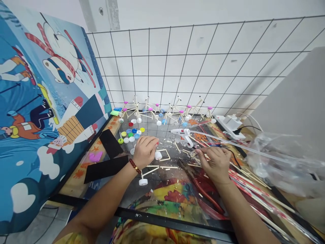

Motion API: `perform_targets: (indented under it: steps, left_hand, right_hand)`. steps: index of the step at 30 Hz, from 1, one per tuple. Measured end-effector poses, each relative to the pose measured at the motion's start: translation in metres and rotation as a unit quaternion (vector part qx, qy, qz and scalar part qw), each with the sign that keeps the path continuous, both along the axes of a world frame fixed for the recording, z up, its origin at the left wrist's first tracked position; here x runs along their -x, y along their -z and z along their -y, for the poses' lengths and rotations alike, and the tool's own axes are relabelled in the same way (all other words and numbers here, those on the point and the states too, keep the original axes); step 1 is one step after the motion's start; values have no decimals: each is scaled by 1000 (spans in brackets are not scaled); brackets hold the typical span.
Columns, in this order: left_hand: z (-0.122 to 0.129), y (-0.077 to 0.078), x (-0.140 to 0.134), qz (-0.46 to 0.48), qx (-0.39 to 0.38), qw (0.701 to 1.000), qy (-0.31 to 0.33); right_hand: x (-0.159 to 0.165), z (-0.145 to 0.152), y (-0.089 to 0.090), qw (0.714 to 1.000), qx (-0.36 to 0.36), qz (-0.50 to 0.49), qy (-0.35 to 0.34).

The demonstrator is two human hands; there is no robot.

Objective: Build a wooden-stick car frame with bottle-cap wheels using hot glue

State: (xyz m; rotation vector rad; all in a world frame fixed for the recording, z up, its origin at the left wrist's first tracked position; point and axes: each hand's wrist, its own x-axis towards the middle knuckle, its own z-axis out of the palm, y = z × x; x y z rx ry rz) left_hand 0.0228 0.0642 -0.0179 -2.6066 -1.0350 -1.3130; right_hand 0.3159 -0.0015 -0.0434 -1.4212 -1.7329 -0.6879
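Note:
My left hand (146,150) is curled closed above the tabletop, with a small red spot at its fingertips that I cannot identify. Just right of it, a white bottle cap (157,155) touches a small square frame of wooden sticks (167,154). Below lies a jointed stick piece (152,171) with a white cap wheel (143,182) at its end. Over a heap of short cut sticks (189,155), my right hand (214,164) has thumb and fingers drawn together; what they grip is hidden. A white glue gun (182,134) lies beyond it, and red-handled pliers (200,186) rest between my forearms.
Stick models with pink and blue caps (157,112) stand along the back by the wire grid. Coloured bottle caps (130,134) and black strips (108,167) lie left. At right are long wrapped sticks (261,196), a power strip (231,127) and plastic bags (279,156).

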Motion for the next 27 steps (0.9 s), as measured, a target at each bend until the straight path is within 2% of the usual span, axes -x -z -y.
perform_targets:
  steps: [14, 27]
  left_hand:
    - [-6, 2, 3, -5, -21, 1000, -20]
    - [-6, 4, 1, -9, -43, 999, -19]
  right_hand:
    - [4, 3, -3, 999, 31, -5, 16]
    - [6, 4, -5, 1000, 8, 2, -1]
